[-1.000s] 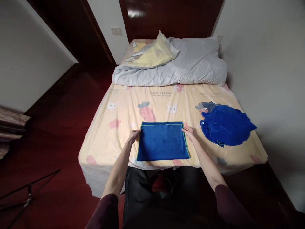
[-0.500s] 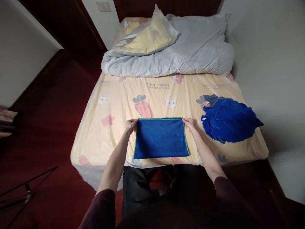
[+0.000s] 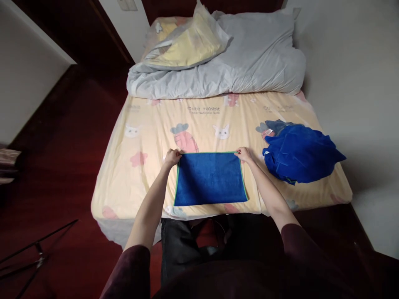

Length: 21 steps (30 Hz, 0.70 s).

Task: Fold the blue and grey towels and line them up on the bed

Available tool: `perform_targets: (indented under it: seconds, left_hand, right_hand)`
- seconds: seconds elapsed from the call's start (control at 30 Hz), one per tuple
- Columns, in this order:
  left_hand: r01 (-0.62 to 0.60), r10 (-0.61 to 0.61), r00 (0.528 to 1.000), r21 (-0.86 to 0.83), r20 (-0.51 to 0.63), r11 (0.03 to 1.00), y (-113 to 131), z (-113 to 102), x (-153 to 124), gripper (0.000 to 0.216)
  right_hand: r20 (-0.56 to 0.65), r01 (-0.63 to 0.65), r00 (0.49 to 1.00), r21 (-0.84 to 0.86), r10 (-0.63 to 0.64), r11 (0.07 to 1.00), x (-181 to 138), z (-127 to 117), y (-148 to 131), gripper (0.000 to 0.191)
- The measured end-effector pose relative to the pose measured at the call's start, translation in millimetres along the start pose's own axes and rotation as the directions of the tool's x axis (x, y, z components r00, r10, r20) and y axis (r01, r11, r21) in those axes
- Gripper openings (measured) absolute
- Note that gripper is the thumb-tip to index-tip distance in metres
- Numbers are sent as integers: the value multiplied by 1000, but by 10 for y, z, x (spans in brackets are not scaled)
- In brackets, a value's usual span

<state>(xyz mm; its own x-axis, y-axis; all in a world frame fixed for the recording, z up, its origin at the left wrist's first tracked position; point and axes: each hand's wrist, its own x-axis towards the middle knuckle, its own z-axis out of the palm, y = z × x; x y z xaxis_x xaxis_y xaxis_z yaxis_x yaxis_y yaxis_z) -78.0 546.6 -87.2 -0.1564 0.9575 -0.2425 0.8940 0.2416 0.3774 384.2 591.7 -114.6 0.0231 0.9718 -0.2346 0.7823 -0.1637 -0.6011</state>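
Observation:
A folded blue towel (image 3: 210,179) with a green edge lies flat on the yellow cartoon-print bedsheet (image 3: 149,137), near the foot of the bed. My left hand (image 3: 172,157) pinches the towel's far left corner. My right hand (image 3: 243,154) pinches its far right corner. Both hands have their fingers curled closed on the cloth.
A heap of crumpled blue towels (image 3: 299,153) lies to the right on the bed. A grey duvet (image 3: 237,62) and a yellow pillow (image 3: 187,45) are bunched at the head. A white wall runs along the right; dark red floor lies to the left, with a tripod leg (image 3: 37,249).
Both hands slid from the towel's sides up to its far corners and closed on them. The upper layers now line up into one edge. The camera tilted slightly.

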Motion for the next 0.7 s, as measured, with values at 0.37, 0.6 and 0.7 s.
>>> perform_targets:
  seconds: [0.37, 0.6, 0.7]
  left_hand:
    - [-91, 103, 952, 56, -288, 994, 379, 9, 52, 42]
    - [-288, 276, 938, -31, -209, 957, 243, 591, -413, 63]
    - [-125, 103, 963, -75, -249, 989, 120, 592, -463, 67]
  right_hand:
    - [-235, 199, 938, -237, -255, 951, -183, 234, -554, 39]
    - [-5, 437, 887, -307, -461, 845, -606, 573, -422, 57]
    - [-152, 205, 955, -286, -255, 936, -398, 430, -325, 58]
